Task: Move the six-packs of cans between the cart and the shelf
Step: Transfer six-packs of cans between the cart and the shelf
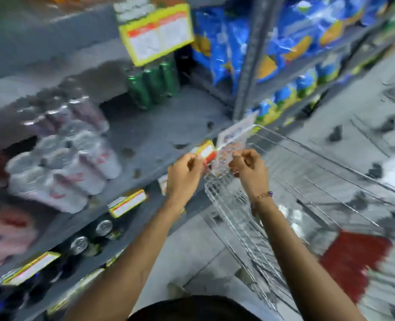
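Observation:
The frame is motion-blurred. My left hand (pixel 184 176) and my right hand (pixel 250 173) are both pinched on a small, clear, crinkled piece of plastic wrapping (pixel 219 159) with red and white showing through it. They hold it above the near corner of the wire cart (pixel 307 172), at the shelf's front edge. Shrink-wrapped white six-packs (pixel 59 163) with red print are stacked at the left of the grey shelf (pixel 159 135). A green six-pack (pixel 152 84) stands at the back of it.
Yellow price tags (pixel 127 202) line the shelf edges, and a larger one (pixel 157 33) hangs above. Dark cans (pixel 92 237) fill the shelf below. Blue snack bags (pixel 233 47) sit in the bay to the right, past a grey upright (pixel 250 66). A red shape (pixel 354 260) lies in the cart.

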`<state>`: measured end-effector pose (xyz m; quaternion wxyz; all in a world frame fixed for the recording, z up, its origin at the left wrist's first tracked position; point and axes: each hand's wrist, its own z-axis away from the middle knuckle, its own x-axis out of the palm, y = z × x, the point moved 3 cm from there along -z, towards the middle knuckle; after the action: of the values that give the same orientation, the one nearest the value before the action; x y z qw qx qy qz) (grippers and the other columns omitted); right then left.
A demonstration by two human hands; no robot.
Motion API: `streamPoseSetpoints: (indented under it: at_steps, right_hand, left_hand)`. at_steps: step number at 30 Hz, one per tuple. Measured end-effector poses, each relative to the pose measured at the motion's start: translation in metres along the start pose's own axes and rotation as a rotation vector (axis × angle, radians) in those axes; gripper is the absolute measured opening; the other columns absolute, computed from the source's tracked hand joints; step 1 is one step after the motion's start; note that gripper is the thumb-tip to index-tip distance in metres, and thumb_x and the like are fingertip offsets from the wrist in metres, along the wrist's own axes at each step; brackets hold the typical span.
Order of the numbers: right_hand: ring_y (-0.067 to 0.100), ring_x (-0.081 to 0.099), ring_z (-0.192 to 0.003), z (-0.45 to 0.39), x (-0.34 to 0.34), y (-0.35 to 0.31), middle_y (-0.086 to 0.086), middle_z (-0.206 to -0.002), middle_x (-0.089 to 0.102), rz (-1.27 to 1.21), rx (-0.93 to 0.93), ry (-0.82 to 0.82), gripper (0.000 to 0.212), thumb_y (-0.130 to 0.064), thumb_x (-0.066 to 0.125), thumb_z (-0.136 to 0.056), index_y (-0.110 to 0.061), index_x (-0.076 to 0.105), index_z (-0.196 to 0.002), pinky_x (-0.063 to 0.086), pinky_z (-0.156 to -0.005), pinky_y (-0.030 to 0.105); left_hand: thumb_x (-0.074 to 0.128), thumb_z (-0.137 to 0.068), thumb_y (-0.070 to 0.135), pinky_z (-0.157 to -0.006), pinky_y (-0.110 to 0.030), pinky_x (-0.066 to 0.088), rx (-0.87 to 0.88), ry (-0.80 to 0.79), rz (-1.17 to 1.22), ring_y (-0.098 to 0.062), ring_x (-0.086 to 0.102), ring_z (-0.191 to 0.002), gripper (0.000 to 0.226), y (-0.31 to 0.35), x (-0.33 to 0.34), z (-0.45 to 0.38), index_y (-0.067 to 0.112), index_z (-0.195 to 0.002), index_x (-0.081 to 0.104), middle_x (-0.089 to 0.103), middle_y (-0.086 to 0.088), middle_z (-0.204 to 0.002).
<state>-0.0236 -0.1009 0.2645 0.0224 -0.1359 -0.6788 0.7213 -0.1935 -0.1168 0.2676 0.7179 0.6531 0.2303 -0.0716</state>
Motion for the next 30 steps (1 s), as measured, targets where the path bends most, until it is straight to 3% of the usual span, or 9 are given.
streamPoseSetpoints:
  at_steps: [3,6,9,12,15,18,24,27,30]
  right_hand:
    - [0.002,0.055,-0.044,-0.007,-0.08,0.041,0.007,-0.063,0.061,-0.011,0.125,0.154,0.022,-0.018,0.057,-0.088,-0.024,0.05,-0.068,0.047,-0.046,0.02]
    - [0.003,0.055,-0.043,-0.013,-0.151,0.092,0.007,-0.062,0.06,0.024,0.263,0.283,0.022,-0.016,0.055,-0.088,-0.022,0.048,-0.068,0.044,-0.046,0.019]
    - [0.021,0.056,-0.055,-0.017,-0.205,0.155,0.015,-0.064,0.06,0.092,0.446,0.384,0.027,-0.017,0.054,-0.087,-0.02,0.047,-0.061,0.047,-0.061,0.034]
    - [0.025,0.051,-0.067,-0.024,-0.235,0.218,0.013,-0.058,0.05,0.161,0.618,0.364,0.032,-0.017,0.052,-0.084,-0.013,0.042,-0.054,0.042,-0.064,0.042]
    - [0.036,0.058,-0.079,-0.03,-0.246,0.27,0.028,-0.072,0.056,0.302,0.752,0.282,0.038,-0.018,0.045,-0.089,0.003,0.055,-0.059,0.036,-0.064,0.038]
    - [0.041,0.056,-0.104,-0.032,-0.247,0.305,0.037,-0.102,0.061,0.357,0.836,0.162,0.046,-0.023,0.035,-0.096,0.012,0.063,-0.083,0.037,-0.093,0.036]
    - [0.025,0.052,-0.082,-0.037,-0.236,0.333,0.02,-0.08,0.056,0.246,0.832,0.046,0.045,-0.032,0.031,-0.098,-0.009,0.057,-0.069,0.029,-0.068,0.025]
    - [0.026,0.055,-0.082,-0.03,-0.233,0.339,0.018,-0.086,0.06,0.111,0.887,0.148,0.054,-0.041,0.038,-0.095,0.008,0.06,-0.092,0.048,-0.076,0.039]
    - [0.024,0.054,-0.074,-0.027,-0.233,0.345,0.013,-0.083,0.058,-0.083,0.946,0.211,0.057,-0.046,0.048,-0.089,0.009,0.058,-0.104,0.054,-0.07,0.041]
  left_hand:
    - [0.051,-0.087,0.026,-0.065,-0.035,0.05,0.03,-0.173,-0.026,-0.019,0.061,-0.063,0.027,0.01,0.083,0.004,0.006,-0.072,0.063,0.066,-0.02,-0.069]
    - [0.053,-0.089,0.02,-0.056,-0.02,0.044,0.016,-0.246,0.021,0.007,0.055,-0.051,0.021,0.019,0.158,0.013,0.019,-0.073,0.067,0.065,0.002,-0.062]
    - [0.054,-0.091,0.022,-0.046,-0.011,0.036,-0.054,-0.314,-0.002,0.003,0.052,-0.046,0.027,0.01,0.226,0.016,0.028,-0.066,0.062,0.059,0.013,-0.056]
    - [0.054,-0.09,0.021,-0.046,-0.016,0.038,-0.233,-0.37,-0.088,-0.006,0.051,-0.051,0.025,-0.018,0.278,0.012,0.01,-0.075,0.069,0.065,-0.004,-0.065]
    - [0.056,-0.088,0.018,-0.05,-0.034,0.027,-0.351,-0.325,-0.284,-0.022,0.051,-0.061,0.027,-0.054,0.308,0.011,-0.003,-0.078,0.069,0.066,-0.027,-0.078]
    - [0.051,-0.093,0.023,-0.072,-0.037,0.045,-0.556,-0.343,-0.438,-0.037,0.062,-0.097,0.034,-0.093,0.33,0.014,-0.006,-0.1,0.067,0.066,-0.029,-0.108]
    - [0.029,-0.097,0.047,-0.099,-0.039,0.039,-0.842,-0.48,-0.436,-0.035,0.045,-0.126,0.064,-0.123,0.359,0.028,-0.003,-0.135,0.04,0.042,-0.023,-0.142]
    - [0.033,-0.095,0.052,-0.078,-0.036,0.049,-0.841,-0.399,-0.299,-0.029,0.059,-0.096,0.055,-0.13,0.365,0.031,0.005,-0.111,0.057,0.057,-0.019,-0.115]
    - [0.039,-0.091,0.056,-0.045,-0.02,0.032,-0.805,-0.329,-0.198,-0.012,0.038,-0.054,0.043,-0.139,0.366,0.035,0.019,-0.071,0.048,0.047,0.0,-0.071]
